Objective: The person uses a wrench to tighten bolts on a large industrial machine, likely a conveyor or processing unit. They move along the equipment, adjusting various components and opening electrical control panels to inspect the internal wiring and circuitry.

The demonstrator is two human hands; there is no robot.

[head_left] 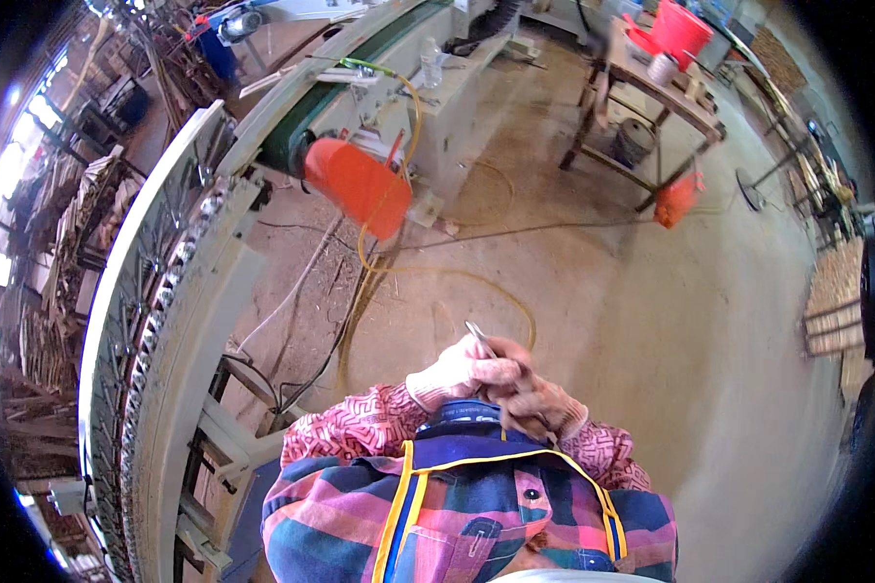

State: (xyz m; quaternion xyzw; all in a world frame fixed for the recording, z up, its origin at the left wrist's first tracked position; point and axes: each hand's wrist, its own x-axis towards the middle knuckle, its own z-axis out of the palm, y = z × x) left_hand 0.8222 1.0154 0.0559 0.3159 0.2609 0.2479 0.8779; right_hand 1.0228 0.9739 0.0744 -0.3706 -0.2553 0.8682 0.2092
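Centrally, one slender silvery piece (474, 331) is held in front of the person's chest, its narrow, shiny tip pointed up and away from the body; the rest is hidden by fingers, so its full shape cannot be told. Two hands are seen, brought together: the piece is gripped by the left hand (462, 373), its fingers tightly curled, while the right hand (539, 400) is bent against it, and whether the piece is also grasped there cannot be told. Two patterned pink sleeves (355, 420) and one plaid garment (330, 510) trimmed in yellow are worn. At left, one long pale machine frame (189, 364) is seen, with one orange plate (360, 189) near it. One yellow hose (418, 117) is looped down to the floor (612, 301). At upper right, one wooden table (685, 100) is topped by one red bucket (682, 34).
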